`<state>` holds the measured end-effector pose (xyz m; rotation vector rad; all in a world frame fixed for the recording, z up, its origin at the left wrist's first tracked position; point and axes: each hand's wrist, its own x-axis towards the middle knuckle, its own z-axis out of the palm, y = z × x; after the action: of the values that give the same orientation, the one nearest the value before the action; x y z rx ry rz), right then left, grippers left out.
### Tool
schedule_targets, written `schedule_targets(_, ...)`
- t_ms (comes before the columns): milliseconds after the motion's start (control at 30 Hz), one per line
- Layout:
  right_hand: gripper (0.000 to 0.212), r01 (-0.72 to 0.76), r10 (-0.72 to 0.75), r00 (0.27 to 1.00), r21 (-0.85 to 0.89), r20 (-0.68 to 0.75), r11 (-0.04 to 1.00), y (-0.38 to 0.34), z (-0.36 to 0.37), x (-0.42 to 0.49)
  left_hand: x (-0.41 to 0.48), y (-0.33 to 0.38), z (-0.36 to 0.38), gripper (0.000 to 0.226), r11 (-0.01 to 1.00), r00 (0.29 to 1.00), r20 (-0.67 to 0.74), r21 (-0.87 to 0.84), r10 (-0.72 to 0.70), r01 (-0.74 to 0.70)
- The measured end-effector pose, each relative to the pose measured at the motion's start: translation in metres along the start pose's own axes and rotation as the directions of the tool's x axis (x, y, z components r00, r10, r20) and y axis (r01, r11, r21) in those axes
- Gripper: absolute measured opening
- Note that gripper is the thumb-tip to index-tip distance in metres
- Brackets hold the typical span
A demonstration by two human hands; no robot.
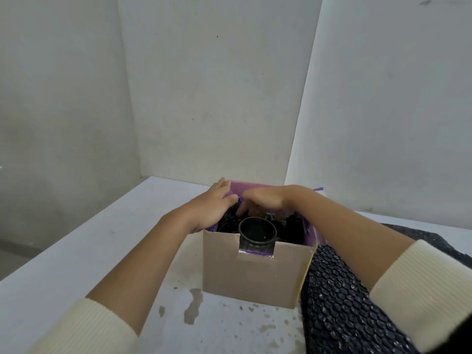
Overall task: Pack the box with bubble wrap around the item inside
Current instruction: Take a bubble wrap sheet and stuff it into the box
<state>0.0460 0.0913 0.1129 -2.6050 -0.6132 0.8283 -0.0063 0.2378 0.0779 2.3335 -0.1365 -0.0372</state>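
A brown cardboard box (252,274) with a purple inside stands open on the table. A black round cup (257,232) stands inside it against the near wall, showing through a notch there. Black bubble wrap (291,227) fills the space around the cup. My left hand (213,204) lies on the box's far left corner, fingers straight along the purple flap. My right hand (265,200) reaches over the far side, its fingers bent down into the wrap behind the cup; their tips are hidden.
A large sheet of black bubble wrap (339,297) lies on the table to the right of the box, under my right forearm. The white table (102,251) has brown stains in front of the box. Grey walls close the back and sides.
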Motion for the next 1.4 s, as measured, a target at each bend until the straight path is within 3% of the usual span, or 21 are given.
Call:
schedule_targets(300,0.060,-0.104,0.076,0.956,0.081,0.285,0.991,-0.007,0.010,0.016,-0.001,-0.005,0.002,0.056,1.000,1.000,-0.022,0.013,-0.005,0.006)
schedule_targets(367,0.053,-0.085,0.072,0.979,0.060,0.189,0.995,-0.006,0.002,0.009,-0.001,-0.003,0.002,0.056,0.999,1.000,-0.018,0.030,-0.010,0.011)
schedule_targets(467,0.020,-0.066,0.054,0.995,-0.144,-0.089,0.987,-0.002,-0.015,-0.003,-0.001,0.000,0.002,0.056,0.998,1.000,-0.009,0.056,-0.019,0.020)
schedule_targets(533,0.009,-0.128,0.078,0.987,-0.403,-0.138,0.906,0.006,-0.019,-0.014,-0.002,0.003,0.002,0.056,0.997,1.000,-0.004,0.071,-0.021,0.022)
schedule_targets(633,0.025,-0.111,0.139,0.990,-0.777,-0.030,0.620,0.015,-0.006,-0.026,-0.003,0.004,0.001,0.057,0.995,1.000,-0.007,0.096,-0.009,0.010)
schedule_targets(667,0.028,-0.086,0.176,0.984,-0.825,0.017,0.559,0.017,0.002,-0.025,-0.004,0.004,0.001,0.057,0.994,1.000,-0.007,0.107,-0.009,0.009)
schedule_targets(767,0.032,-0.083,0.244,0.968,-0.852,0.053,0.516,0.020,0.015,-0.015,-0.004,0.004,0.000,0.057,0.991,1.000,0.002,0.130,-0.019,0.019)
schedule_targets(867,0.032,-0.054,0.251,0.961,-0.816,0.114,0.576,0.017,0.007,-0.017,-0.005,0.005,0.000,0.058,0.990,1.000,0.005,0.143,-0.017,0.016)
schedule_targets(933,0.028,-0.052,0.121,0.991,-0.695,0.051,0.717,0.016,-0.008,-0.023,-0.005,0.004,0.000,0.058,0.991,1.000,0.006,0.135,-0.016,0.015)
schedule_targets(1033,0.032,-0.046,0.027,0.996,-0.233,-0.087,0.971,0.019,-0.024,-0.024,-0.003,0.003,0.000,0.058,0.994,1.000,0.006,0.107,-0.021,0.021)
schedule_targets(1100,0.044,-0.085,0.084,0.996,0.025,0.043,0.996,0.019,-0.018,-0.021,-0.002,0.003,0.000,0.058,0.995,1.000,0.007,0.099,-0.020,0.019)
schedule_targets(1167,0.054,-0.156,0.146,0.974,0.044,0.175,0.987,0.018,-0.009,-0.013,-0.001,0.002,0.000,0.058,0.996,1.000,0.003,0.089,-0.020,0.020)
schedule_targets(1267,0.056,-0.226,0.215,0.944,0.014,0.252,0.974,0.012,-0.006,-0.002,-0.001,0.000,0.000,0.058,0.996,1.000,0.002,0.082,-0.023,0.022)
schedule_targets(1333,0.051,-0.189,0.198,0.961,-0.062,0.195,0.980,0.003,-0.009,0.000,0.000,-0.001,0.000,0.058,0.997,1.000,-0.001,0.077,-0.019,0.019)
schedule_targets(1400,0.043,-0.081,0.090,0.994,-0.141,0.059,0.987,-0.010,-0.009,-0.001,0.002,-0.003,0.001,0.057,0.997,1.000,-0.009,0.074,-0.017,0.018)
